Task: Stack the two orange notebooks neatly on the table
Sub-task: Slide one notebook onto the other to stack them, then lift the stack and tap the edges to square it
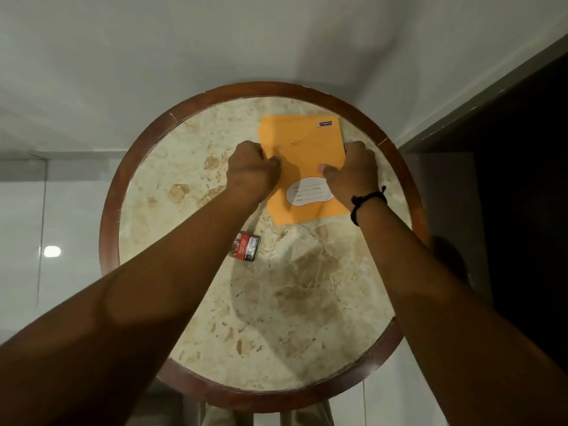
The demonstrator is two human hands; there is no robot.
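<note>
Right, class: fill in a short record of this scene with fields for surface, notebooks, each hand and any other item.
surface: round table, marble top, wooden rim
notebooks: orange notebooks stacked, lower one's edge peeking out at left
left hand: gripping stack's left edge
right hand: on stack's right edge, black wristband
other item: small red box nearer the person

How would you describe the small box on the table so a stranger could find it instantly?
Start at the round marble table with its dark wooden rim. Nearer the person than the orange notebooks, beside the left forearm, lies a small red box. It is the only red thing there.
</note>
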